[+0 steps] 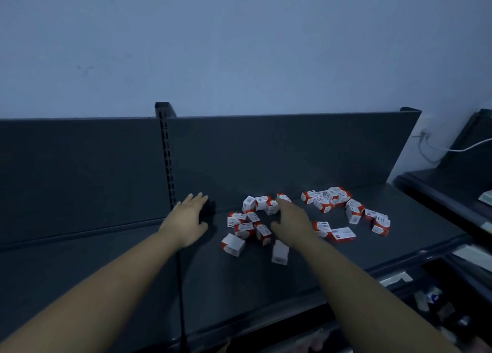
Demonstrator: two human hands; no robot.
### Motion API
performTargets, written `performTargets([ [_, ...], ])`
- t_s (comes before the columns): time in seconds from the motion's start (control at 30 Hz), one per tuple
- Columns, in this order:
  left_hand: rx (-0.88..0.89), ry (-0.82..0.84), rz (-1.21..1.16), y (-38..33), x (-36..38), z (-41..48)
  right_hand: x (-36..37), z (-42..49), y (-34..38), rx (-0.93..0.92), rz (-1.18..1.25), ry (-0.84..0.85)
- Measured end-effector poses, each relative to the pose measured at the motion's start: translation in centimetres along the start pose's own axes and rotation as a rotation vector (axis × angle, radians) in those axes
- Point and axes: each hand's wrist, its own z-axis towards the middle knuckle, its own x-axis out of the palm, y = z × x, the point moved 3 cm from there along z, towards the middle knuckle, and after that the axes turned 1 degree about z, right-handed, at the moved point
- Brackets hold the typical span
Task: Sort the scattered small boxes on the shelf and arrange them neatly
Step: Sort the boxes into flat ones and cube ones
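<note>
Left hand [186, 221]: palm down, fingers [197, 199] straight and together, holding nothing. Right hand [292, 225]: palm down, fingers [286, 206] loosely spread, holding nothing, tips at one box, contact unclear. Small white-and-red cardboard boxes [241, 229] lie scattered and tilted under, between and right of the fingers, on the dark grey flat metal shelf [239, 286].

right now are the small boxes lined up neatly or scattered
Scattered. The small boxes lie in loose clusters at mixed angles on the shelf, some tipped over, none in a row.
</note>
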Motion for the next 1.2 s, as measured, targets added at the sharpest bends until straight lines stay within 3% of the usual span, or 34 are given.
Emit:
performTargets([
  [0.27,-0.101,-0.031,-0.111,-5.3,2.8,1.5,-1.7,2.9,-5.6,-0.069,-0.007,0.024],
  [0.6,-0.179,-0.042,-0.105,-4.4,2.9,3.1,-1.3,4.0,-9.6,-0.034,-0.114,0.121],
  [1.0,-0.07,-0.01,-0.248,-9.2,6.1,7.0,-1.8,5.3,-13.1,0.005,-0.163,0.124],
  [1.2,-0.11,0.009,-0.183,-9.7,7.4,8.8,-1.8,8.3,-15.9,0.005,-0.154,0.137],
])
